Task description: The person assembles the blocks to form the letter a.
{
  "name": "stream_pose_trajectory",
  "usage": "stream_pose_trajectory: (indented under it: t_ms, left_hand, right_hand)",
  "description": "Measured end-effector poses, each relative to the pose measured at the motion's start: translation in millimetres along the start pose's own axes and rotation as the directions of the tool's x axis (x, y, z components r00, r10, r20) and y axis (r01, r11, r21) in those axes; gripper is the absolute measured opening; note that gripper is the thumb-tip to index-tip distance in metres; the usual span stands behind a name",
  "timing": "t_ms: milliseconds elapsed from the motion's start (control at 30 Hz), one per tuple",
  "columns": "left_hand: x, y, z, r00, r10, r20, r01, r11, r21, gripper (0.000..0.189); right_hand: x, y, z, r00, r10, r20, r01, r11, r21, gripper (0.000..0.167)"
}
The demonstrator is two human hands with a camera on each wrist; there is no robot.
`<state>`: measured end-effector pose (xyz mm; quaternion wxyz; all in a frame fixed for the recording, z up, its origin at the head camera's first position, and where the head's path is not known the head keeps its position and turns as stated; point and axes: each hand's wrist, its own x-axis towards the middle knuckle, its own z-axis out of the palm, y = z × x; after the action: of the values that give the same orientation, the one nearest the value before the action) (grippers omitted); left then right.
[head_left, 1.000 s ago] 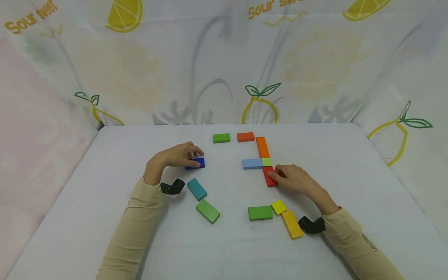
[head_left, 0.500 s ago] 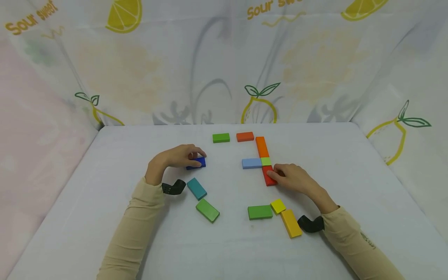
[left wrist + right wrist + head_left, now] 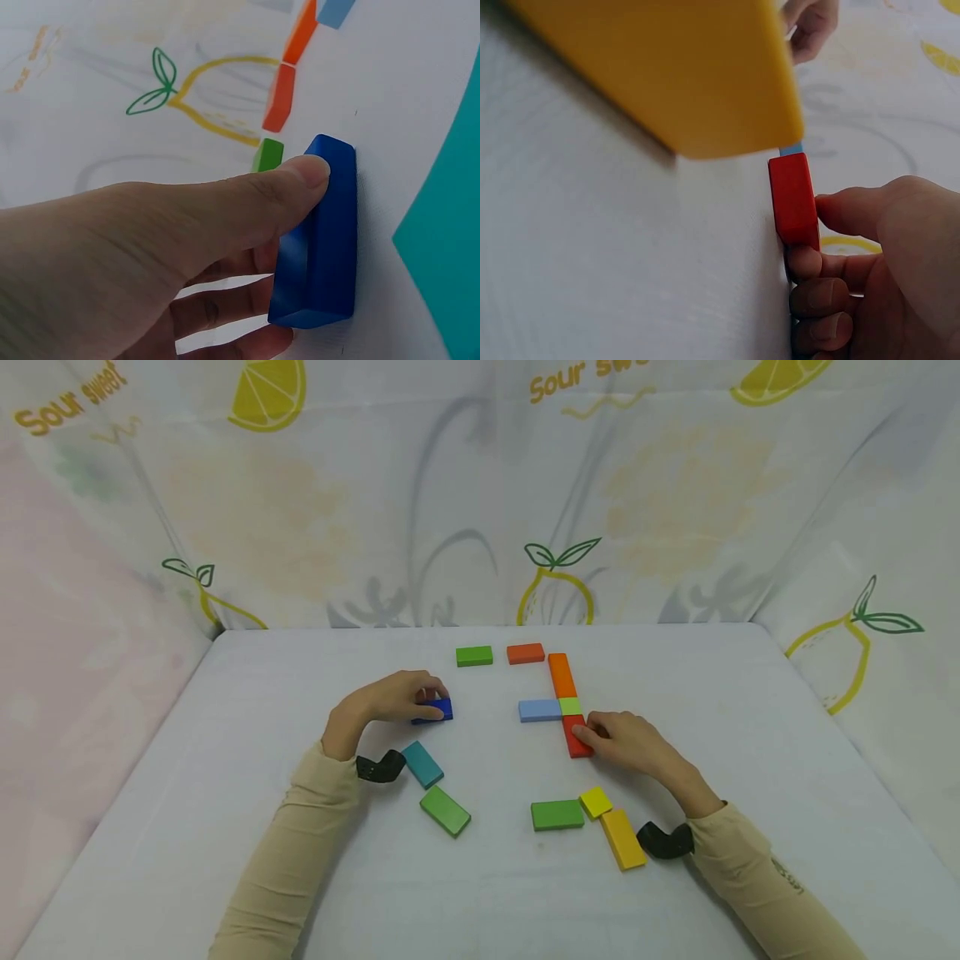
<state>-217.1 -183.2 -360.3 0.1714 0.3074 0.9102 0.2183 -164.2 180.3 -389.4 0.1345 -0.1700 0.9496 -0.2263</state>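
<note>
My left hand (image 3: 395, 697) pinches a dark blue block (image 3: 334, 232), thumb along its top edge and fingers curled behind it. The block lies on the white cloth in the head view. My right hand (image 3: 630, 740) holds a red block (image 3: 792, 196) between thumb and index finger, the other fingers curled below. The red block's far end meets a small lime green block (image 3: 570, 707). Beyond that piece an orange block (image 3: 562, 675) continues the line, and a light blue block (image 3: 539, 711) extends leftward from it.
Flat on the white table (image 3: 480, 893) lie a green block (image 3: 474, 657) and a red-orange block (image 3: 526, 653) at the back. Nearer are a teal block (image 3: 423, 765), a light green block (image 3: 446, 811), a green block (image 3: 557, 816), a yellow block (image 3: 596, 802) and an amber block (image 3: 623, 839).
My left hand has slid the dark blue block a little to the right across the cloth. The right hand stays on the red block, which has hardly moved.
</note>
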Motion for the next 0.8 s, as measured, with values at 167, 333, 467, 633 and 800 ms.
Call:
stream_pose_trajectory:
  t_ms: [167,333,467,633,800]
  left_hand:
    - [1.6,2.5,1.7,1.0,-0.009,0.0,0.009,1.0,0.008,0.031]
    - [3.7,0.9,4.8,1.0,-0.007,-0.001,0.007,1.0,0.011,0.032]
    - [4.1,2.7,5.8,1.0,0.002,0.001,-0.002,1.0,0.004,0.032]
    - [4.3,6.3,6.5,1.0,0.011,0.0,-0.011,1.0,0.006,0.031]
    - [6.8,8.1,7.4,0.999,0.043,-0.016,-0.043,0.999,0.009,0.031]
  right_hand:
    - [0.3,1.0,1.0,1.0,0.003,0.0,-0.003,1.0,-0.007,0.032]
    - [-0.3,0.9,-1.0,1.0,0.015,0.013,-0.016,1.0,0.021,0.034]
    - [-1.0,1.4,-5.2,0.999,0.017,0.028,-0.019,0.997,0.069,0.033]
    - [-0.7,6.4,-7.9,0.999,-0.038,0.028,0.035,0.995,0.092,0.028]
    - [0.8,12.6,-8.6,0.995,-0.102,0.011,0.101,0.989,0.104,0.019]
